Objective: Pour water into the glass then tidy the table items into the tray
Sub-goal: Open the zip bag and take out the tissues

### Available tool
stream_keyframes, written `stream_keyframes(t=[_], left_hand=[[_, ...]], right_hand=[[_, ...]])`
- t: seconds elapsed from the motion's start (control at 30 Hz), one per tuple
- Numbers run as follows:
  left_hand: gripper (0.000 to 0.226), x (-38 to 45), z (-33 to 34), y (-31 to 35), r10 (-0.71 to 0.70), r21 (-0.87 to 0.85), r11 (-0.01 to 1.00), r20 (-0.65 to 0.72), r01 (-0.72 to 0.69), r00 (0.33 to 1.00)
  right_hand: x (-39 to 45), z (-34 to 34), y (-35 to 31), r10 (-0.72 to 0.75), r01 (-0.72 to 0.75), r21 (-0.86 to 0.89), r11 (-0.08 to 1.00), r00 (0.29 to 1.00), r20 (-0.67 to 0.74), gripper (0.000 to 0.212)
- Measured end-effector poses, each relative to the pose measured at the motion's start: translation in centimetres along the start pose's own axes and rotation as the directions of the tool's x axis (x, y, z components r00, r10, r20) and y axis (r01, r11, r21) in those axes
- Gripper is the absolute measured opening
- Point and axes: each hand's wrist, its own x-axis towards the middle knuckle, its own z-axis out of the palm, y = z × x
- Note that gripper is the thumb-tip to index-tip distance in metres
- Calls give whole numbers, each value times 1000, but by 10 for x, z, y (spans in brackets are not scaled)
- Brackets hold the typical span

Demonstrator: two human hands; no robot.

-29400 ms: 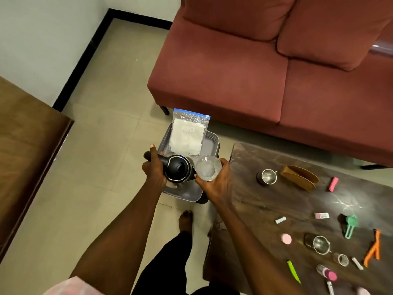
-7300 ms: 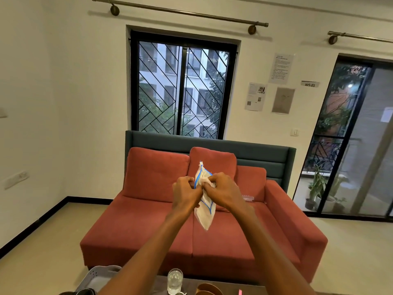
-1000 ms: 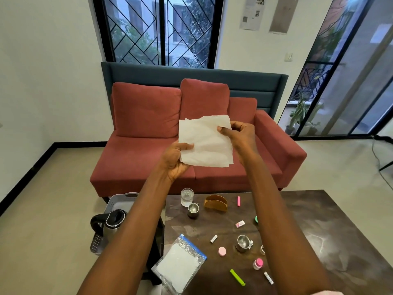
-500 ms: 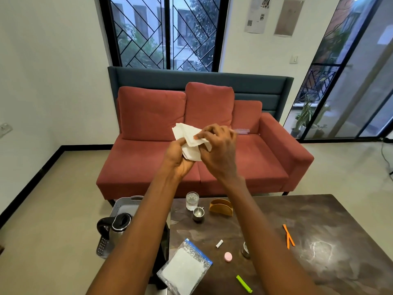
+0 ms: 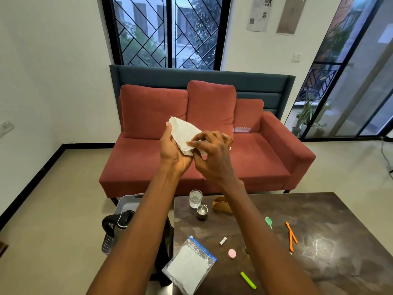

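Both hands are working at chest height: left hand point(image 5: 173, 155) cradling a white napkin point(image 5: 184, 134), right hand point(image 5: 212, 158) fingers point(image 5: 196, 143) pinching its edge, likely folding it for tidying.

Left forearm covers most of the grey tray point(image 5: 125, 204) and part of the kettle point(image 5: 118, 225), so can't see what's in the tray. Right forearm hides one end of the wooden holder point(image 5: 220, 206) plus whatever sits near the pink cap point(image 5: 232, 253). Napkin point(image 5: 184, 135) is bunched btwn both hands, lower part not visible. Zip bag point(image 5: 188, 266) contents just a white blur. Small white tube point(image 5: 223, 241) too tiny to ID.
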Motion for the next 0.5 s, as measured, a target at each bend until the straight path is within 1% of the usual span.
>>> stream_keyframes(t=[0.07, 0.13, 0.17, 0.3, 0.4, 0.43, 0.5], left_hand=[[50, -4, 0, 4, -10, 8, 1000, 2, 10, 1000], [37, -6, 2, 5, -35, 9, 999, -30, 36, 999], [35, -7, 3, 5, -48, 16, 999, -48, 48, 998], [39, -12, 0, 8, -87, 60, 994, -78, 92, 993], [39, -14, -4, 10, -74, 59, 995, -100, 80, 992], [38, -14, -4, 11, -69, 61, 995, -106, 76, 992], [36, -16, -5, 11, -78, 64, 994, -108, 85, 991]], right_hand=[[-1, 1, -1, 3, -3, 2, 1000, 1000, 8, 26], [-3, 2, -3, -8, 8, 6, 1000, 1000, 21, 27], [-4, 3, -4, -15, 15, 12, 1000, 999, 32, 29], [-10, 3, -7, -29, 26, 38, 999, 997, 72, 49], [-16, 4, -7, -28, 36, -58, 998, 991, 132, 67], [-18, 5, -7, -19, 33, -99, 995, 989, 147, 69], [-20, 8, -6, -4, 24, -152, 988, 991, 131, 61]])
